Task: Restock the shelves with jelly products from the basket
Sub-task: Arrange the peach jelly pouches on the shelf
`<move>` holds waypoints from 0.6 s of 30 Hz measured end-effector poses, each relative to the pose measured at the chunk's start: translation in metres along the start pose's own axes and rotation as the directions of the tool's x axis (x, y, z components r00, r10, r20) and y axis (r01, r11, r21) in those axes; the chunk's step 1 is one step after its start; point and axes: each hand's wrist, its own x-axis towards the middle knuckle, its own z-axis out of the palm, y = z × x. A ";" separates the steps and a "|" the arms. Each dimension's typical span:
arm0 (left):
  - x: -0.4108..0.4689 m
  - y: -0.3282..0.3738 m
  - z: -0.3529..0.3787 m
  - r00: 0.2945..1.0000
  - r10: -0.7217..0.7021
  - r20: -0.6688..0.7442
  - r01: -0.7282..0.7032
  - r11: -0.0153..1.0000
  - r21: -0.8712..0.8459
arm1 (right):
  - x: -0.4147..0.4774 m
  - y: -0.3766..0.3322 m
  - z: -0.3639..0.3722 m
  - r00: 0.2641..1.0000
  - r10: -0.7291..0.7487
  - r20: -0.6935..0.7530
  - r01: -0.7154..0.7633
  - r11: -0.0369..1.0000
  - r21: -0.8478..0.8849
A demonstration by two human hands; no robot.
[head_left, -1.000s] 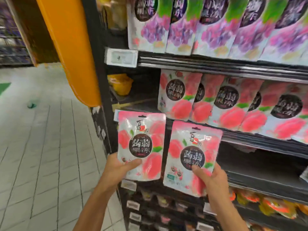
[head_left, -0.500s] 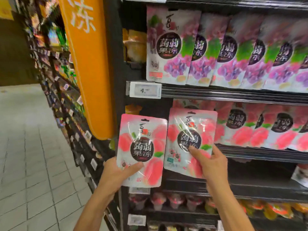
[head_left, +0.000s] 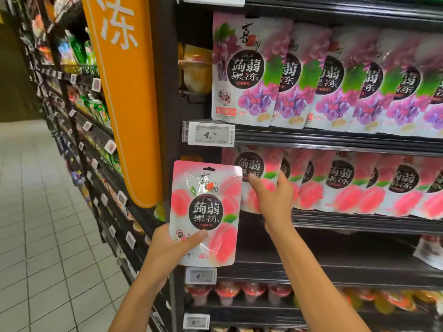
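pink peach pouch (head_left: 205,212) gripped in left hand (head_left: 167,250); right hand (head_left: 272,198) pinching shelved pouch (head_left: 254,178)

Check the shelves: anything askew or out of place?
Mostly tidy. One oddity: a pouch at the far right of the otherwise bare shelf under the peach row sits tilted, alone, cut by the frame edge. Grape row looks even.

Bright even light, soft blur, edges warped
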 end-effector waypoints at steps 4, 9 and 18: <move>0.002 -0.002 -0.002 1.000 -0.006 -0.023 0.006 1.000 0.002 | -0.009 0.009 0.008 0.998 -0.059 -0.003 0.059 0.995 -0.081; 0.001 -0.005 -0.002 0.999 -0.012 -0.040 0.013 1.000 0.012 | -0.014 0.014 0.002 0.991 -0.126 0.046 0.132 0.976 -0.175; 0.005 -0.004 0.011 1.000 -0.001 0.004 0.001 1.000 0.024 | -0.022 0.021 -0.022 0.988 -0.142 0.055 0.152 0.922 -0.356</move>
